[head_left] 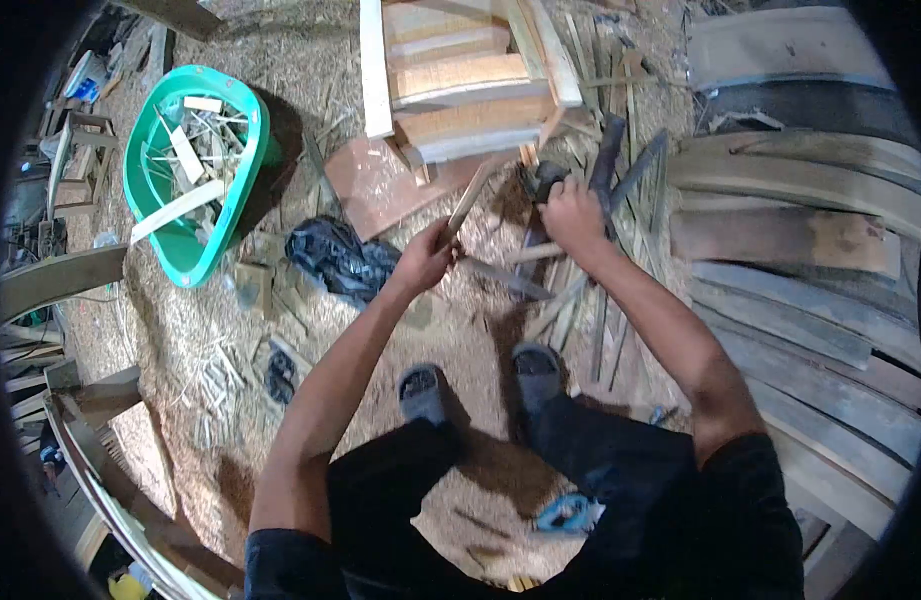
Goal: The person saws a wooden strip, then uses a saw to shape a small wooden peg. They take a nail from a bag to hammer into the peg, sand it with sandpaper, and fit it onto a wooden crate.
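Observation:
My left hand (pixel 425 262) is closed around a thin wooden strip (pixel 468 203), which points up and away toward the wooden frame. To the right, my right hand (pixel 574 215) is curled with its fingers over a small dark object (pixel 548 178); what it is I cannot tell. Just beyond both hands stands the pale wooden frame (pixel 465 82) with curved slats between two side rails. Several loose wooden sticks lie on the ground below and around my right hand, among them a dark batten (pixel 605 160).
A green basin (pixel 248 200) of wood offcuts stands at the left. Near it lie a black plastic bag (pixel 330 255) and a brown board (pixel 365 190). Curved planks (pixel 780 235) are stacked along the right. Shavings cover the ground, and a blue object (pixel 568 512) lies behind my feet.

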Demonstrator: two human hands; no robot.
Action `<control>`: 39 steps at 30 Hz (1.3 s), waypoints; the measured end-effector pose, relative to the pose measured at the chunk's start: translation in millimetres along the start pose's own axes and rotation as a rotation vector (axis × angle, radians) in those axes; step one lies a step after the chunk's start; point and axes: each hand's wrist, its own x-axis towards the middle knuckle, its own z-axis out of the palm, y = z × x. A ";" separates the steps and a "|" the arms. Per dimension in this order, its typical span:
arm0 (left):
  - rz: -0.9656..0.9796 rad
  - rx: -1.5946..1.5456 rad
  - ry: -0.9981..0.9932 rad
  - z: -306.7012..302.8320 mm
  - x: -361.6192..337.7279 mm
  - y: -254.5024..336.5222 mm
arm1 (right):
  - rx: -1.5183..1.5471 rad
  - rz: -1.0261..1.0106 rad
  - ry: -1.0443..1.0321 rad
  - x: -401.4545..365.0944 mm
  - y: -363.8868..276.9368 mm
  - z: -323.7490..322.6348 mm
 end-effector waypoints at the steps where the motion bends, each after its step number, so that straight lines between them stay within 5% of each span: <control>1: 0.043 0.029 0.013 -7.5 3.2 -6.0 | 0.100 0.026 -0.129 10.0 -12.0 -9.1; 3: -0.008 0.044 0.038 -23.1 -1.0 -20.9 | 0.220 0.014 -0.376 23.9 -21.5 2.9; 6: 0.077 0.346 0.154 -57.5 -2.8 -40.8 | 0.129 -0.055 -0.426 36.7 -14.4 43.5; 8: 0.077 0.513 0.201 -68.8 -8.7 -50.3 | 0.153 -0.139 -0.272 46.9 5.9 78.7; 12: 0.104 0.712 0.275 -84.2 -13.4 -64.9 | 0.467 0.339 -0.460 39.4 -4.8 60.7; 14: 0.063 0.730 0.290 -88.6 -15.4 -65.3 | 0.621 0.373 -0.469 32.1 -12.7 57.6; 16: 0.119 0.790 0.289 -96.7 -10.8 -75.9 | 0.734 0.310 -0.263 27.9 -2.5 83.8; 22: -0.025 0.809 0.301 -96.6 -24.0 -87.7 | 0.964 0.585 -0.120 0.8 15.1 82.7; 23: -0.016 0.799 0.312 -97.3 -26.1 -87.0 | 1.260 0.602 -0.152 -8.6 0.6 50.6; 24: -0.023 0.792 0.300 -99.5 -28.3 -91.7 | 1.205 0.524 0.021 -3.1 11.4 62.2; 25: -0.023 0.789 0.290 -103.9 -27.5 -94.5 | 1.521 0.529 0.265 -1.2 -1.0 48.0; 30: -0.258 0.655 0.206 -111.9 -28.8 -74.0 | 1.675 0.084 0.532 7.5 -6.6 -67.3; 34: -0.321 0.622 0.200 -116.5 -31.6 -81.5 | 1.397 -0.141 0.448 -14.4 -55.2 -96.5; 39: -0.228 0.626 0.236 -117.9 -36.8 -88.3 | 1.115 -0.538 0.206 -38.5 -54.3 -46.3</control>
